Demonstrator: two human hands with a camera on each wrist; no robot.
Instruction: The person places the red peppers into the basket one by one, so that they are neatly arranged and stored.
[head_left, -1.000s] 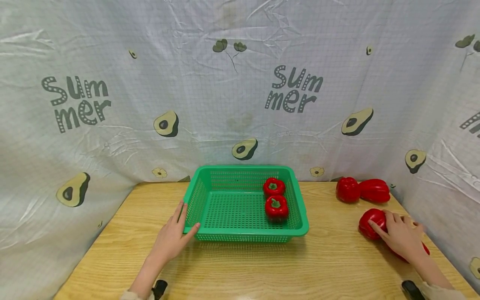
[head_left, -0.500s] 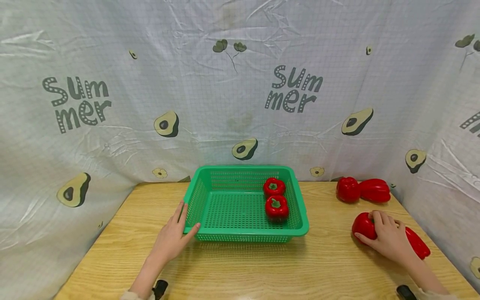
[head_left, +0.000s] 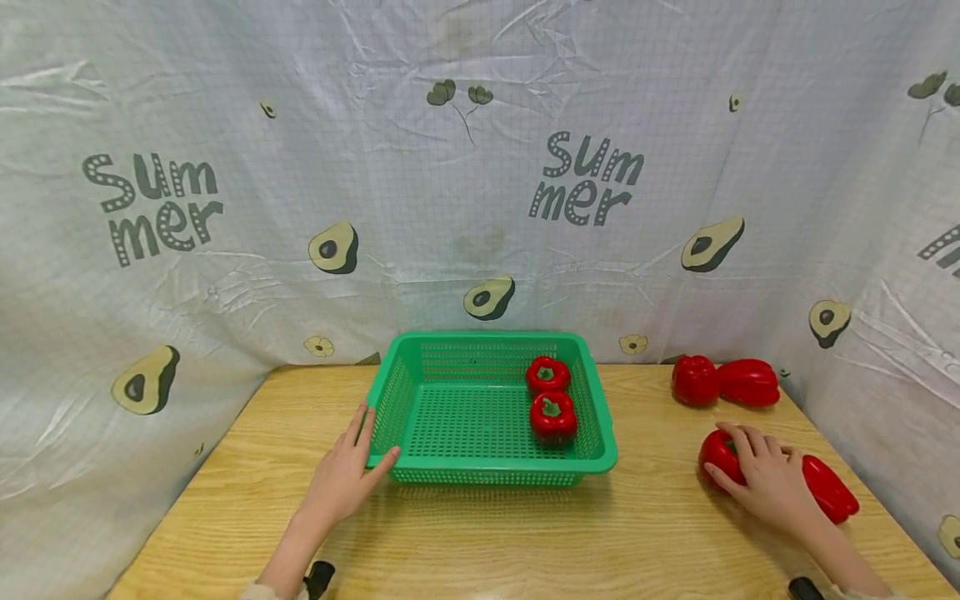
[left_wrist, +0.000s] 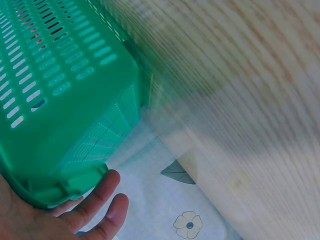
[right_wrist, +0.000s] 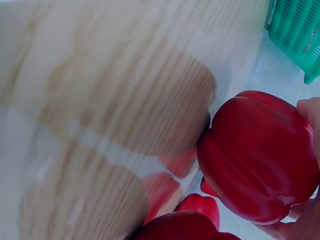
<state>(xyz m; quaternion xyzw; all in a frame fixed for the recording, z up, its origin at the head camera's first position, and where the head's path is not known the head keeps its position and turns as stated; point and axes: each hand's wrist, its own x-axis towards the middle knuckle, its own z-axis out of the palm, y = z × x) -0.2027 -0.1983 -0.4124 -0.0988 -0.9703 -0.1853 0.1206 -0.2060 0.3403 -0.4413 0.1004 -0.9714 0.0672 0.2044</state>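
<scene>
My right hand (head_left: pixel 776 483) grips a glossy red bell pepper (head_left: pixel 718 458) at the right of the table, its thumb on the near side and its fingers over the top. In the right wrist view that bell pepper (right_wrist: pixel 262 155) sits close above the tabletop; I cannot tell whether it touches. Just right of the hand lies another red pepper (head_left: pixel 828 490), on its side. My left hand (head_left: pixel 341 475) rests on the left front corner of a green perforated basket (head_left: pixel 487 463), fingers extended along the rim. Two red bell peppers (head_left: pixel 553 421) stand inside the basket, stems up, at its right.
Farther back on the right, an upright bell pepper (head_left: pixel 696 381) and a lying one (head_left: pixel 750 382) touch each other. A printed white cloth (head_left: pixel 420 200) hangs behind the wooden table (head_left: pixel 480 542) and along both sides.
My right hand has drawn its bell pepper left and slightly nearer, away from the lying pepper, which now shows more. The left hand and the basket have stayed put.
</scene>
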